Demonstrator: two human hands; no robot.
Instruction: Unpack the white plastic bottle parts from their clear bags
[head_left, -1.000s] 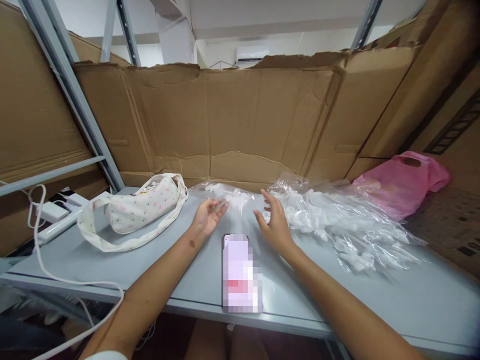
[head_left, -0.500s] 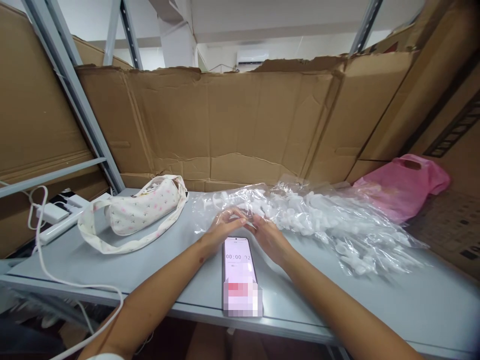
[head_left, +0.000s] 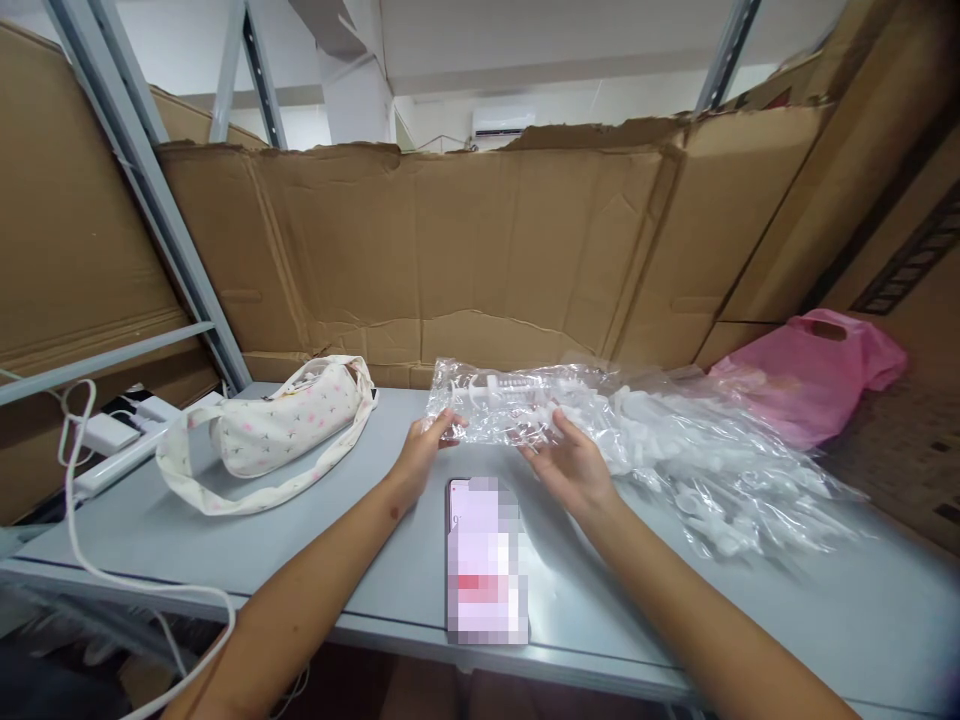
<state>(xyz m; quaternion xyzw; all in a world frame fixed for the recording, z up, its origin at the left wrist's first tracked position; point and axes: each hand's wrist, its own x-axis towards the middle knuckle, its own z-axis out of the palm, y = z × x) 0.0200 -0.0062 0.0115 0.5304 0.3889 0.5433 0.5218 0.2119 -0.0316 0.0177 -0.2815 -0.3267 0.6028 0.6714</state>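
A clear plastic bag (head_left: 480,420) with white, syringe-like plastic pieces in it is held between my hands above the grey table. My left hand (head_left: 421,455) pinches its near left edge, thumb on top. Under the bag's right part my right hand (head_left: 576,468) grips the near edge, thumb raised over the film and fingers partly hidden. More clear bags of white plastic parts (head_left: 697,470) lie to the right of my right hand. On the table between my forearms rests a phone (head_left: 484,560), its screen lit and partly blurred out.
A white patterned shoulder bag (head_left: 289,420) lies on the left of the table (head_left: 300,560). Beyond it are a power strip (head_left: 120,455) and a white cable (head_left: 82,520) hanging over the front edge. A pink plastic bag (head_left: 802,380) sits at the right. Cardboard (head_left: 480,240) walls the back.
My hands have moved apart, left hand leftward and right hand rightward. The clear bag now stretches between them, lifted off the table, with its white contents showing more plainly.
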